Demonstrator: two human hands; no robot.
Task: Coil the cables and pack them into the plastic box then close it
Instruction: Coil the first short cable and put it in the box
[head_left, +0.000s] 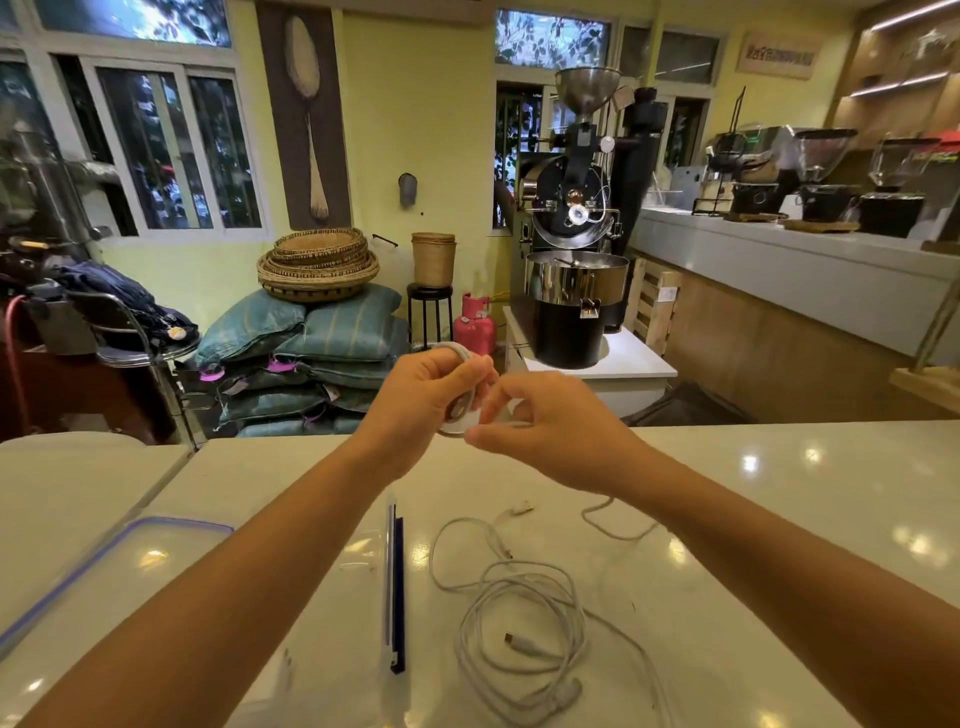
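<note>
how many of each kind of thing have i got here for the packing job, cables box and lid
coiled cable: 1
loose cable tangle: 1 (cannot tell how many cables are in it)
plastic box: 1
lid: 1
total: 4

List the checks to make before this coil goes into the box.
1. Grip of the left hand on the coil: ok.
2. Pinch of the right hand on its end: ok.
3. End tucked in: cannot tell, fingers hide it.
4. Is the box open: ok, the lid lies apart on the left.
5. Is the other cable coiled: not ok, loose on the counter.
</note>
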